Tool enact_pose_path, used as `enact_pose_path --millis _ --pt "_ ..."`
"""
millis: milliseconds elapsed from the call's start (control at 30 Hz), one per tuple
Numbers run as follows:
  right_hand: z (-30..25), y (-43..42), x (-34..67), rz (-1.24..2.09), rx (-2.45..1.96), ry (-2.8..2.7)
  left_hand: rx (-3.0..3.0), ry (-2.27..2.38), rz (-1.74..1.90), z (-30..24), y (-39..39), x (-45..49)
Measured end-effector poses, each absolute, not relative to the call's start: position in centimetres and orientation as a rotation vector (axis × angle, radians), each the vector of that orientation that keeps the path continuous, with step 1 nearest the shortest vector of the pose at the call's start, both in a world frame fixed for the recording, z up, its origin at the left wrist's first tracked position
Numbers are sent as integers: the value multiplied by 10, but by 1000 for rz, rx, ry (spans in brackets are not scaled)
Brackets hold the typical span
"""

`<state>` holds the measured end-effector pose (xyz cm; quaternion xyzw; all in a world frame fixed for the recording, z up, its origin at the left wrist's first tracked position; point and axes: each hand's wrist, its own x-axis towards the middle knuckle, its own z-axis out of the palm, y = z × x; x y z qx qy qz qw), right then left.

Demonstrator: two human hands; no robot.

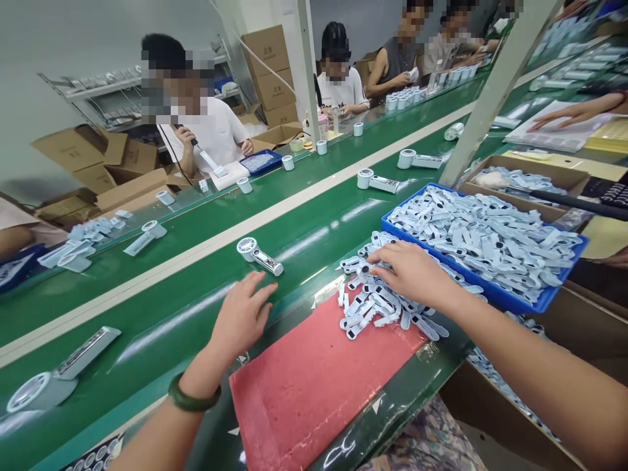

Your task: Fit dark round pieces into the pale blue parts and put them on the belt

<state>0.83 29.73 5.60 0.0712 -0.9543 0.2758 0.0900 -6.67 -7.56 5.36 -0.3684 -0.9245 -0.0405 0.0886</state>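
Note:
My left hand (240,315), fingers spread and holding nothing, hovers over the near side of the green conveyor belt (186,288). Just beyond its fingertips lies a light-blue device (259,255) with a round head and a patterned handle. My right hand (415,271) reaches over a loose pile of small light-blue plastic parts (373,307), fingers stretched out and fingertips at the pile's far left edge. Whether a part touches the fingertips is hard to see. The pile partly covers a red mat (314,386) in front of me.
A blue tray (544,304) heaped with similar parts stands right of the pile, near a cardboard box (579,180). Another device (63,373) lies on the belt at left. A slanted post (495,98) rises at right. Co-workers (206,131) sit across the belt.

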Motion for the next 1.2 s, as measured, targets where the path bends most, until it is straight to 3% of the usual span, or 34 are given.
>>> enact_pose_path --millis 300,400,533,767,933,1100,1200 --pt "54 263 64 2195 57 -2441 -1213 -2728 -1397 69 -17 10" --pt "58 251 78 2328 113 -2378 -1199 -2627 -1903 70 11 17" --pt "62 240 94 2201 240 -2478 -1104 -2466 -2367 65 34 26" --pt "57 223 116 1782 135 -2605 -1030 -2323 -2673 59 35 44" --pt "48 215 132 1788 136 -2568 -958 -2281 -2852 49 28 54" --pt "39 219 140 1252 468 -2464 -731 -2348 -3080 39 25 59" --pt "36 222 139 1134 567 -2424 -610 -2343 -3170 34 25 61"
